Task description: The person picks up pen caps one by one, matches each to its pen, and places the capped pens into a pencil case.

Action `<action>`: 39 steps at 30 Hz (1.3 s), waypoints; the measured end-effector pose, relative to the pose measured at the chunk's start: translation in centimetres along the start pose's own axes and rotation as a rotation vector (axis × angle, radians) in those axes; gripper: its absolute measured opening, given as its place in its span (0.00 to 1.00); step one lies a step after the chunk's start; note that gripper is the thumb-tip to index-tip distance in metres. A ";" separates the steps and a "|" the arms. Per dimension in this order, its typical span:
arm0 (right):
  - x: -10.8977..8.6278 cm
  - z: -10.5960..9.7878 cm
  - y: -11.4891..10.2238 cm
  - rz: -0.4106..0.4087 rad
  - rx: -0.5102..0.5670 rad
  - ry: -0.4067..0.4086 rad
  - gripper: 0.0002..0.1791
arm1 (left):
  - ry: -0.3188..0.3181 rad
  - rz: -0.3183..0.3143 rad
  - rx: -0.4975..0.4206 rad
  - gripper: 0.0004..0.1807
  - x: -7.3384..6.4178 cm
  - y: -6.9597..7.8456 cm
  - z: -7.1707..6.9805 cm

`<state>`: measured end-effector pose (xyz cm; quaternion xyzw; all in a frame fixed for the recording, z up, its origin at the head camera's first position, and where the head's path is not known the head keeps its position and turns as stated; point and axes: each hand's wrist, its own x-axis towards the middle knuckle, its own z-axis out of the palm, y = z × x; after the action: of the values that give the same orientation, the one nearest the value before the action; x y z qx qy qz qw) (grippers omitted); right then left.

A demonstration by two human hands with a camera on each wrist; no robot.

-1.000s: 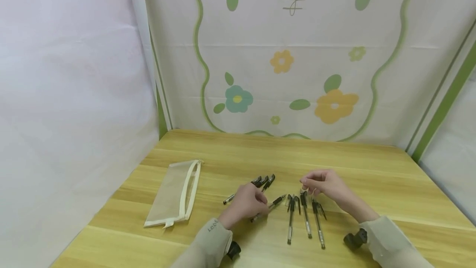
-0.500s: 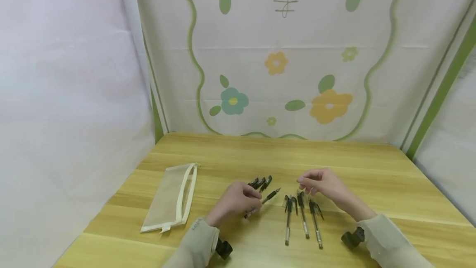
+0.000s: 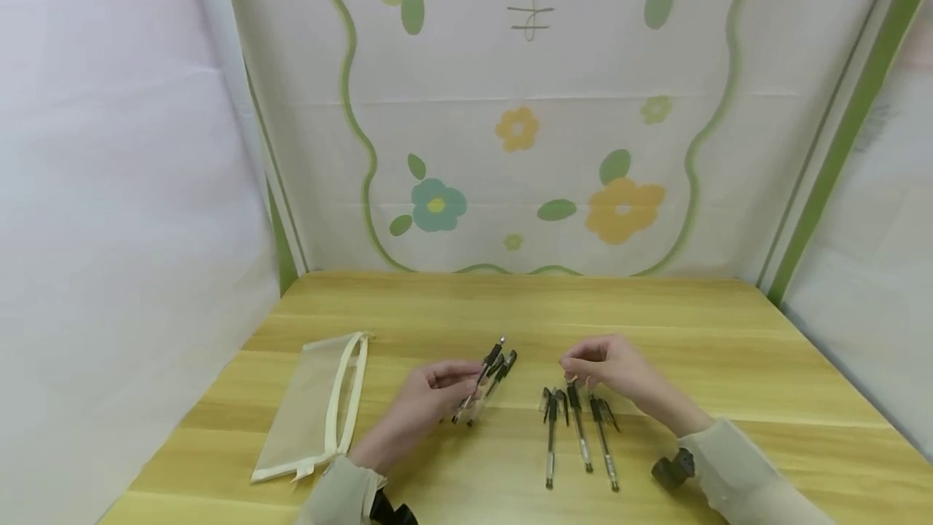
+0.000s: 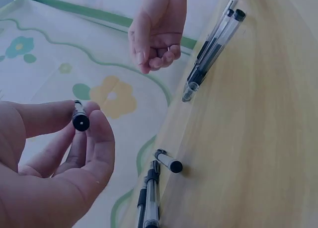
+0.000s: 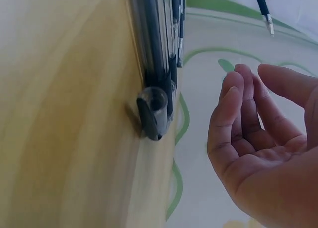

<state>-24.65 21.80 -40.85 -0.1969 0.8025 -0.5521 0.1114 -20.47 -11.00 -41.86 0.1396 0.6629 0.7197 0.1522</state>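
My left hand (image 3: pixel 433 399) pinches an uncapped black gel pen (image 3: pixel 481 379) between thumb and fingers, above the table. In the left wrist view the black end of this gel pen (image 4: pixel 80 119) points at the camera. Behind and below it lie capped pens (image 3: pixel 503 371), partly hidden by the hand. My right hand (image 3: pixel 612 367) hovers with loosely bent fingers over the top of 3 uncapped pens (image 3: pixel 578 428). Between its thumb and fingers nothing shows in the right wrist view. The clear caps (image 5: pixel 153 114) sit by the writing ends of these pens.
A pale mesh zip pouch (image 3: pixel 306 411) lies on the left part of the wooden table (image 3: pixel 437 314), its zipper side toward the pens. A floral cloth wall (image 3: pixel 466 144) rises behind the table, and white cloth panels (image 3: pixel 131 225) flank it.
My left hand has lifted the gel pen off the table, moving left and turning it more upright. The right hand stays near the same pens. The head view has shifted a little.
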 end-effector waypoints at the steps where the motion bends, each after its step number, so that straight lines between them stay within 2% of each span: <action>1: -0.1 0.2 -0.1 0.002 0.002 -0.002 0.18 | -0.008 0.002 -0.024 0.20 -0.3 0.1 -0.1; 5: -0.7 0.7 -0.5 -0.005 -0.054 -0.008 0.19 | -0.032 -0.003 -0.135 0.21 -1.3 0.4 0.0; 9: -1.2 0.9 -0.5 -0.050 -0.180 0.041 0.20 | -0.039 -0.007 -0.233 0.22 -1.8 0.9 0.3; 14: -1.3 0.7 0.0 -0.170 -0.368 0.103 0.23 | -0.053 -0.008 -0.262 0.22 -2.1 1.3 0.9; 18: -1.2 0.9 0.2 -0.225 -0.506 0.079 0.28 | -0.035 -0.001 -0.263 0.22 -2.5 1.6 1.2; 23: -1.3 1.6 0.1 -0.223 -0.560 0.036 0.33 | -0.016 -0.004 -0.255 0.21 -3.0 2.1 1.2; 29: -1.3 2.4 0.0 -0.251 -0.604 0.037 0.30 | -0.010 0.003 -0.229 0.21 -3.5 2.1 1.3; 39: -1.1 3.0 -0.1 -0.216 -0.588 0.014 0.29 | -0.024 -0.009 -0.212 0.22 -3.8 2.3 1.7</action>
<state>-22.42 19.76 -41.92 -0.3013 0.9029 -0.3060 -0.0151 -16.42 -11.14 -39.45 0.1283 0.5816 0.7835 0.1773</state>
